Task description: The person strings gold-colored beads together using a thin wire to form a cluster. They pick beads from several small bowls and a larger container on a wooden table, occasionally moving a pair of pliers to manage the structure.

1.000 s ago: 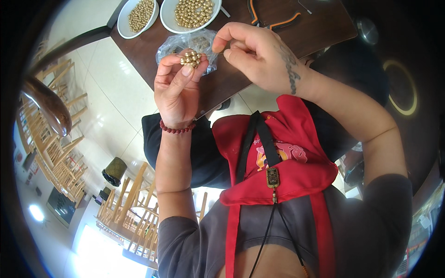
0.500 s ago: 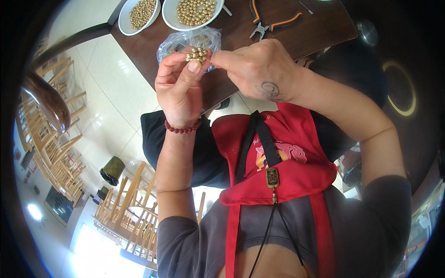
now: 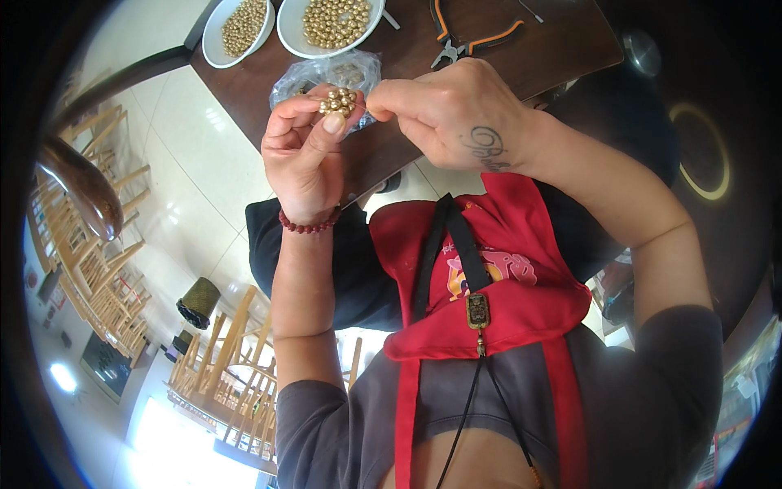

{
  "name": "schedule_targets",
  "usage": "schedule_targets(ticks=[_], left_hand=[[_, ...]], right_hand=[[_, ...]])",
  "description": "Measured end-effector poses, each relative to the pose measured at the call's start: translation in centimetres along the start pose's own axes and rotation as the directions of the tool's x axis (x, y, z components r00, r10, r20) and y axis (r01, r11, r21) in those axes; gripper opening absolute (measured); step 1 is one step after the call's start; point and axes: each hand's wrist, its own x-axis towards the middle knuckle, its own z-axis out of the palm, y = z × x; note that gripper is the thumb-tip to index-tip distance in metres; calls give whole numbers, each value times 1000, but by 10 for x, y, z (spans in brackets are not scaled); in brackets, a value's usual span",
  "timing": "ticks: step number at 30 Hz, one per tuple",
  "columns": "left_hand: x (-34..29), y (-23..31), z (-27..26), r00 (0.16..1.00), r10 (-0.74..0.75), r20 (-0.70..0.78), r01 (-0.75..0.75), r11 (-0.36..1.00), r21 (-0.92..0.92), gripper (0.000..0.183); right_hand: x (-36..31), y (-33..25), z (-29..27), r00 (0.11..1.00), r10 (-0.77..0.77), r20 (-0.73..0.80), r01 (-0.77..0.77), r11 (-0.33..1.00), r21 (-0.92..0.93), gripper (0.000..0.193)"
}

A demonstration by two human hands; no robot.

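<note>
A small cluster of gold beads [image 3: 338,102] is pinched between the thumb and fingers of my left hand [image 3: 303,151], above the near edge of the table. Close on its right, my right hand [image 3: 456,114] has its fingers pinched together on a thin thread or wire that runs to the beads; which of the two it is, I cannot tell. Under the beadwork lies a clear plastic bag [image 3: 362,69], partly covered by my left hand, with something gold-brown inside.
Two white bowls, a smaller one [image 3: 208,41] and a larger one [image 3: 285,28], hold loose gold beads at the far side of the dark wooden table [image 3: 562,49]. Orange-handled pliers [image 3: 448,54] lie open beyond my right hand. Stacked wooden chairs [image 3: 220,359] stand at left.
Both hands and the bead cluster have shifted slightly left in view. My right hand has drawn a little away from the beads, and more of the thin strand shows between them.
</note>
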Motion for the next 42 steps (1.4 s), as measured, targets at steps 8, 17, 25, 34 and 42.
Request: schedule_targets(ticks=[8, 17, 25, 34, 42], left_hand=[[0, 0, -4, 968, 168, 186, -225, 910, 349, 23], [2, 12, 0, 913, 97, 395, -293, 831, 473, 23], [-1, 8, -7, 919, -130, 371, 39, 969, 243, 25], [-4, -4, -1, 977, -26, 213, 6, 996, 94, 22], [-5, -6, -1, 988, 86, 130, -112, 972, 209, 24]], right_hand=[[2, -5, -5, 976, 139, 167, -193, 909, 369, 9], [9, -1, -16, 787, 394, 474, -616, 534, 580, 12], [8, 2, -11, 999, -6, 33, 2, 991, 133, 4], [6, 7, -1, 984, 166, 72, -177, 963, 203, 10], [1, -2, -4, 993, 98, 61, -100, 994, 35, 7]])
